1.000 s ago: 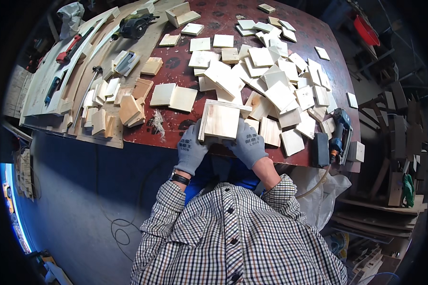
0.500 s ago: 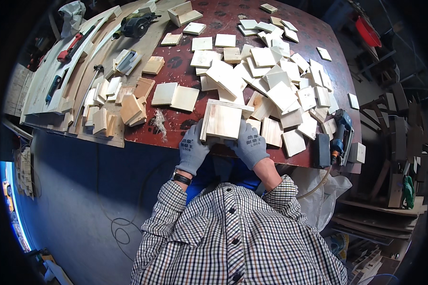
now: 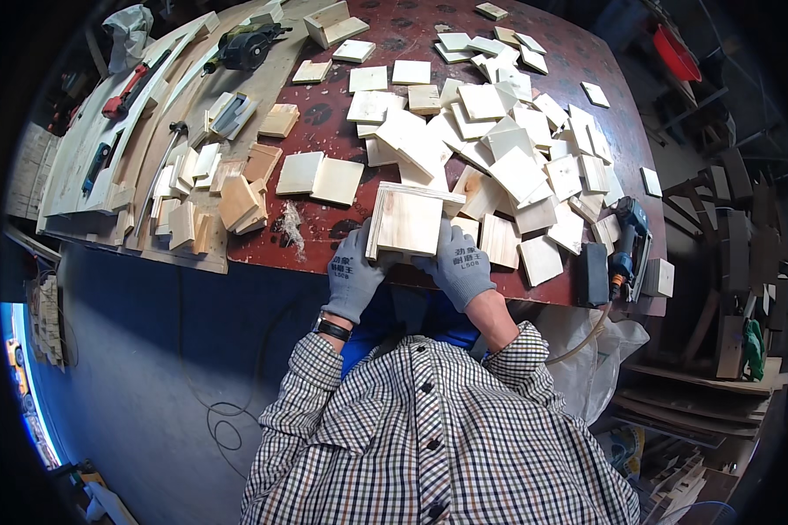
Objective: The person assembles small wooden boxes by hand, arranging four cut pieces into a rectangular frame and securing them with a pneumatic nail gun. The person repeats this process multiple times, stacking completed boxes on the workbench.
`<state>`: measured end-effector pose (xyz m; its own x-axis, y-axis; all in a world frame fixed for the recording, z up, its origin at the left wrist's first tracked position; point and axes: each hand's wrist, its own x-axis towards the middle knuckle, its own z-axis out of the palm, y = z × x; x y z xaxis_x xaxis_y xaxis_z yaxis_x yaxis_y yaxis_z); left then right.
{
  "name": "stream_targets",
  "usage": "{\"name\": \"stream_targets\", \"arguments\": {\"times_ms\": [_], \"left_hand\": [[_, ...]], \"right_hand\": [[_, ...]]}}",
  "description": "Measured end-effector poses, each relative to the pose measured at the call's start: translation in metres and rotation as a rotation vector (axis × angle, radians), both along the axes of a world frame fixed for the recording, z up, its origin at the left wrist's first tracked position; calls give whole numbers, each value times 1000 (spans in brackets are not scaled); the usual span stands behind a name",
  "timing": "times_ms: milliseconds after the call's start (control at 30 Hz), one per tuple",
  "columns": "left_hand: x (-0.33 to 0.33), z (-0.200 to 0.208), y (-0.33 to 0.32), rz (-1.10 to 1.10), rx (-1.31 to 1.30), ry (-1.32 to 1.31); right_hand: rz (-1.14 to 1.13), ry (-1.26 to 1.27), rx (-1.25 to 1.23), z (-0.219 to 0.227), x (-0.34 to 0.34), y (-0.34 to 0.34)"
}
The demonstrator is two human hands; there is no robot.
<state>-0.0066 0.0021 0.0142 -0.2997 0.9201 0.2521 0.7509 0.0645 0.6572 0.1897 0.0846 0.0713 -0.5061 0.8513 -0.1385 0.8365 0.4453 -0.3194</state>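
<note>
A small box-like assembly of pale wooden boards (image 3: 409, 224) sits between my hands at the near edge of the red table. My left hand (image 3: 354, 273), in a grey glove, grips its left side, with the fingertips hidden behind and under the wood. On the opposite side my right hand (image 3: 457, 264), gloved alike, holds the right part, its fingers partly covered. Just beyond lies a heap of square wooden pieces (image 3: 517, 175). Two more flat squares (image 3: 337, 181) rest side by side to the left of the assembly.
A blue and black nail gun (image 3: 626, 245) with a hose lies at the table's right corner, beside a dark block (image 3: 594, 275). To the left are small wood blocks (image 3: 239, 203), a hammer (image 3: 177, 129), a circular saw (image 3: 249, 45) and a red tool (image 3: 124, 94).
Both hands keep their hold on the wooden assembly, which stays in nearly the same place. The whole view has shifted very slightly.
</note>
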Motion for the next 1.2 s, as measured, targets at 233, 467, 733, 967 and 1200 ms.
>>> {"name": "stream_targets", "arguments": {"times_ms": [233, 467, 733, 967, 1200], "left_hand": [[0, -2, 0, 5, 4, 10], [-1, -4, 0, 6, 7, 15], [1, 0, 0, 5, 21, 14], [0, -1, 0, 5, 20, 2], [1, 1, 1, 8, 23, 3]], "right_hand": [[10, 26, 25, -5, 1, 0], [5, 17, 6, -2, 1, 0], [9, 8, -6, -3, 1, 1], [9, 12, 3, -4, 1, 1], [14, 2, -5, -1, 1, 1]]}}
